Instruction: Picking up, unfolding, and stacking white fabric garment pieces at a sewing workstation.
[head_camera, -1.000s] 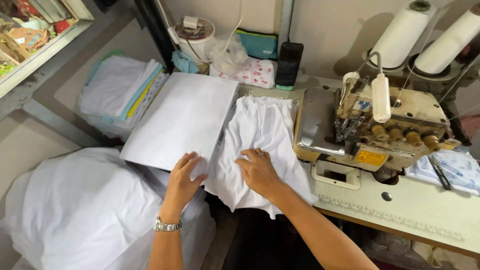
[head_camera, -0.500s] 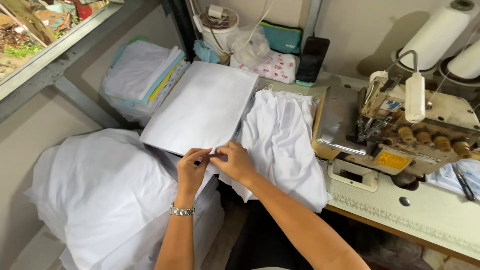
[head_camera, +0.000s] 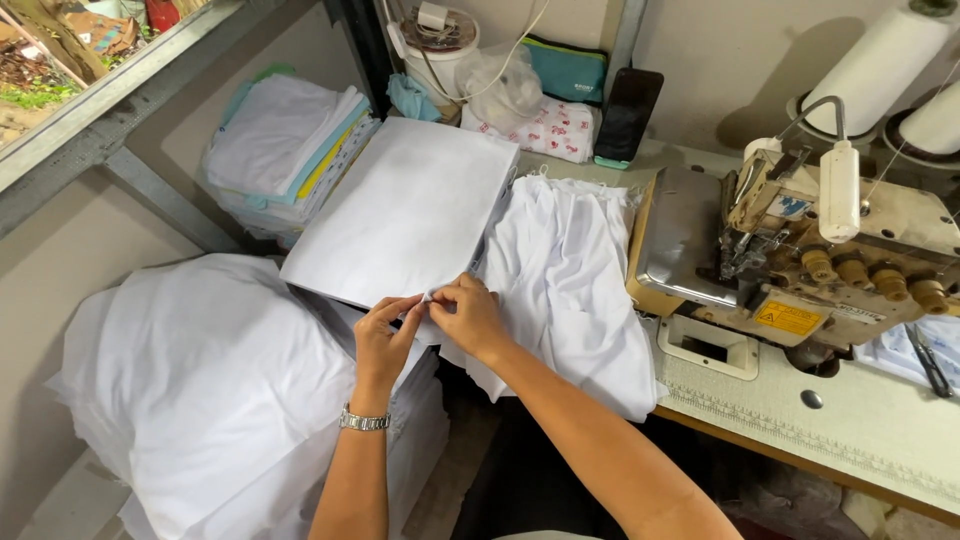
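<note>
My left hand and my right hand meet at the near edge of a flat stack of white fabric pieces, and both pinch a small bit of white cloth there. A silver watch sits on my left wrist. Just right of my hands lies a gathered white garment, draped over the table's front edge. Below my left hand sits a large pile of white cloth.
A beige overlock sewing machine stands on the table at the right, with thread cones behind it. Folded fabrics are stacked at the back left. A black phone, a teal pouch and a plastic bag stand along the wall.
My hands came together from lying apart on the cloth and moved left to the flat stack's near edge, where they now pinch the fabric. The view has shifted left.
</note>
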